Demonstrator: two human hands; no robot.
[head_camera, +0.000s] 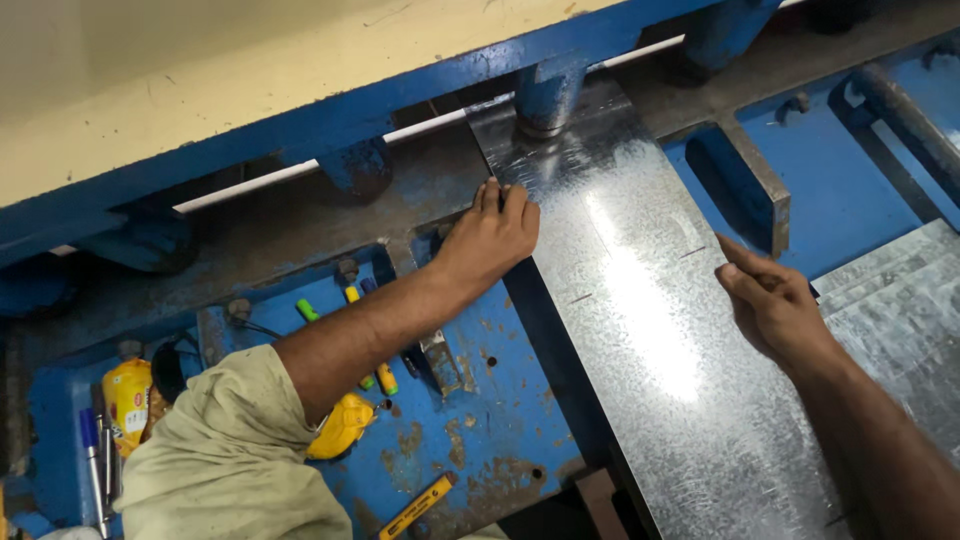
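Observation:
A long galvanised steel sheet (640, 300) lies on the blue bed of a shearing machine (480, 420), its far end under a blue hold-down foot (545, 95). My left hand (490, 235) rests flat on the sheet's left edge near the far end, fingers together and pressing on the metal. My right hand (770, 300) grips the sheet's right edge about halfway along, fingers curled over it.
A yellow tape measure (342, 425), yellow and green markers (380, 375), pens (92, 455) and a yellow packet (128, 400) lie on the bed at the left. More galvanised sheets (900, 300) are stacked at the right. A steel guide bar (755, 185) stands beside the sheet.

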